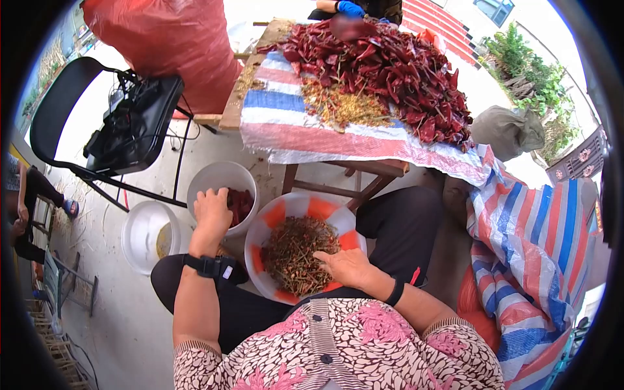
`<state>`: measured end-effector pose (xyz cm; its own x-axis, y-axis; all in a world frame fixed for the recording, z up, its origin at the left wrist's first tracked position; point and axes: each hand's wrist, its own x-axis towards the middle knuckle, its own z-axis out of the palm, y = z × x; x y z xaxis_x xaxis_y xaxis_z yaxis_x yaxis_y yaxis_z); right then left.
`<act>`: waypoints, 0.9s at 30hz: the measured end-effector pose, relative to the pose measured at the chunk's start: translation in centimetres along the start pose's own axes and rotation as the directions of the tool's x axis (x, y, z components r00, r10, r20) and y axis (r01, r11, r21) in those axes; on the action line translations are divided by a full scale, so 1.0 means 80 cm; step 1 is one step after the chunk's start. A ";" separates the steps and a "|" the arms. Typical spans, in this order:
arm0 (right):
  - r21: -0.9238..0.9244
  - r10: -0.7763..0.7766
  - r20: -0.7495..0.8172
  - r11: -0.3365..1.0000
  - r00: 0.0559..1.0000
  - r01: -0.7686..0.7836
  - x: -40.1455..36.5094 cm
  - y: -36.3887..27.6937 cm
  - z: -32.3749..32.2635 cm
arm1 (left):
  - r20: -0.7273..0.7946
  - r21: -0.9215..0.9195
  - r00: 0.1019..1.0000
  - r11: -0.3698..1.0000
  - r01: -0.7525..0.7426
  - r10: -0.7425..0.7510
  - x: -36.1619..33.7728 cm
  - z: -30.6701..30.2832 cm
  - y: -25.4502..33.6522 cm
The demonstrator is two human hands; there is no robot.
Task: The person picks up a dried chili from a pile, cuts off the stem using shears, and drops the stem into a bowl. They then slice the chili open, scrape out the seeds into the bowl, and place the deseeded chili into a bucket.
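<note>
My left hand (pixel 213 211) is over the near rim of a white bucket (pixel 222 174) that has dark red dried peppers (pixel 239 205) inside. Its fingers curl down, and their tips are hard to make out. My right hand (pixel 344 265) hovers at the right part of an orange and white basin (pixel 258 224), above a heap of brown stems (pixel 299 253). Its thumb and fingers are pressed together, pointing left; whatever they may hold is too small to see.
A table with a striped sheet (pixel 273 120) bears a big pile of red peppers (pixel 390 65). Left are a white tub (pixel 138 240), a black chair (pixel 65 97) and a red sack (pixel 162 45). A gloved person's hand (pixel 351 9) shows behind the table.
</note>
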<state>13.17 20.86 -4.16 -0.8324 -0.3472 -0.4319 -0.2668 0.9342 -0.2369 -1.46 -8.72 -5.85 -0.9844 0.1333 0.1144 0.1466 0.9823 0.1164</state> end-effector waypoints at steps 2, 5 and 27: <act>0.118 0.094 -0.018 0.989 0.995 -0.092 0.001 -0.007 -0.015 | 0.101 -0.096 0.992 0.994 -0.059 0.069 -0.004 -0.011 0.010; 0.035 -0.025 0.022 0.999 0.999 0.024 0.016 0.023 0.004 | 0.308 -0.209 0.942 0.976 -0.066 0.130 -0.003 -0.021 0.025; 0.737 0.882 -0.446 0.460 0.154 -0.496 0.077 0.403 -0.213 | 0.528 -0.325 0.752 0.912 -0.252 0.395 0.036 -0.033 0.077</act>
<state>-8.81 50.21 0.34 -0.5803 0.8066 0.1127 0.6480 0.5410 -0.5361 -3.15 -2.64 -2.21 -0.7332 0.5579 -0.3888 0.4128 0.8195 0.3975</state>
